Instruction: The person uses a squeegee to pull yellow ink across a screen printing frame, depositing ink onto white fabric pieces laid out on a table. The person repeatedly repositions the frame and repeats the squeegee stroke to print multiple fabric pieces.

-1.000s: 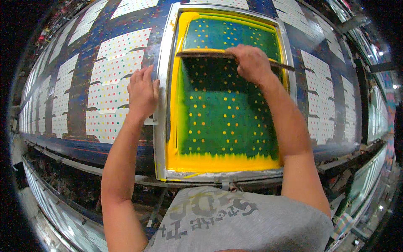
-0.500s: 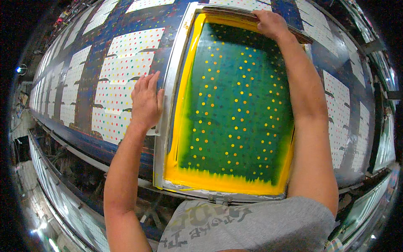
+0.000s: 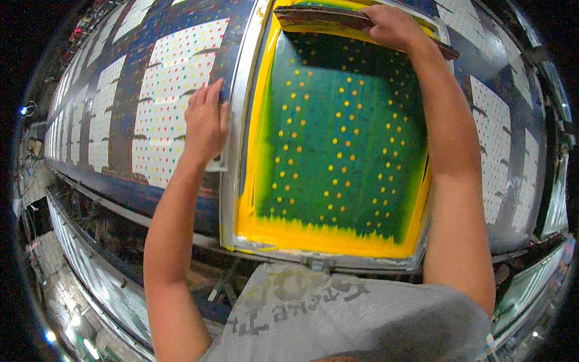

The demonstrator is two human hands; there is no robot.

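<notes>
A screen-printing frame [image 3: 231, 175] with a metal border lies in front of me on the long dark table. Its green mesh [image 3: 313, 181] carries rows of yellow and orange dots, with yellow ink [image 3: 301, 236] smeared along the sides and thickly at the near end. At the far end, my right hand [image 3: 393, 27] grips the top of a wide dark squeegee [image 3: 325, 18], which spans most of the mesh and casts a shadow on it. Beside the frame's left edge is my left hand [image 3: 207, 123], fingers stretched and thumb apart, holding nothing; whether it touches the frame I cannot tell.
White printed pieces [image 3: 166, 99] with coloured dots lie in rows on the table to the left. More dotted pieces [image 3: 491, 142] lie to the right, beyond my right arm. A metal rail [image 3: 129, 208] runs along the table's near side.
The squeegee shows more fully now and looks lifted at the far end, still in my right hand. The frame sits slightly higher in view. My left hand stays beside the frame.
</notes>
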